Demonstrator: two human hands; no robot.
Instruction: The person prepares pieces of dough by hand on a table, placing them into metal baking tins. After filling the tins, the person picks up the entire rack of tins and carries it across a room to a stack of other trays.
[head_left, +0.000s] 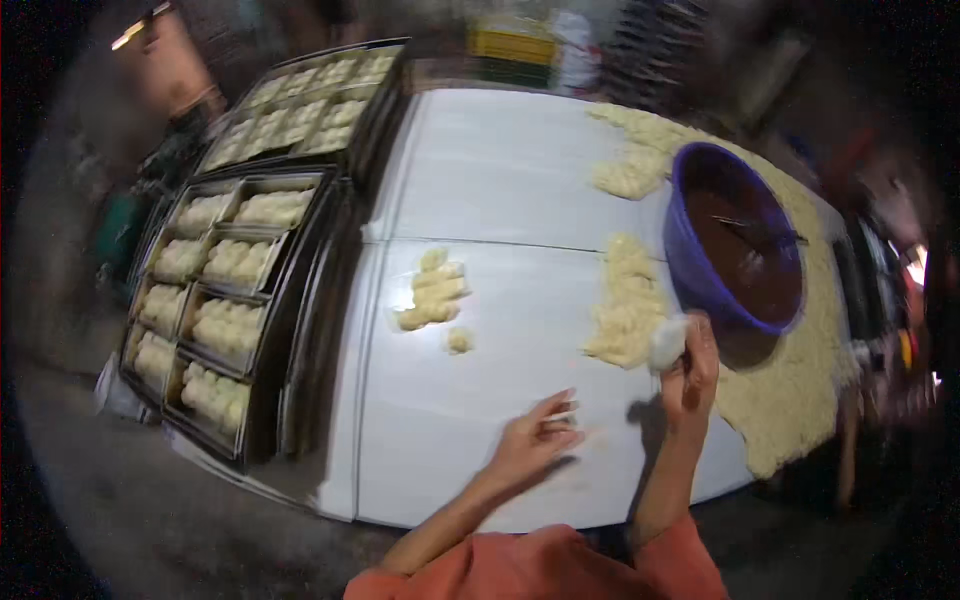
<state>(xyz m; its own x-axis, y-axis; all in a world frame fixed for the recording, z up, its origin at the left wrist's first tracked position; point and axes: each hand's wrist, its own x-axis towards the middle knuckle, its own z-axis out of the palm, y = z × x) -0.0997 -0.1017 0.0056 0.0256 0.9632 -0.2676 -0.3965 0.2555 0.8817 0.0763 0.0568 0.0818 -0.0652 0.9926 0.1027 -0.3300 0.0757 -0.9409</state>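
In the head view, my right hand (693, 358) grips a white flat piece (665, 342), likely plastic, beside a spread patch of pale dough (624, 298). My left hand (540, 430) is over the white tabletop (487, 385), fingers bent and apart, holding nothing. A small cluster of dough pieces (434, 294) lies left of centre, with a small lump (459, 340) below it. A purple tub (690, 245) of brown filling, with a dark utensil in it, stands on the right, surrounded by a long sheet of dough (785, 410).
Metal pans (215, 325) filled with rows of pale dough stand on the left, with further filled pans (300, 110) behind. A yellow crate (510, 45) and dark stacked items (640, 50) are beyond the table. Another dough patch (627, 175) lies at the back.
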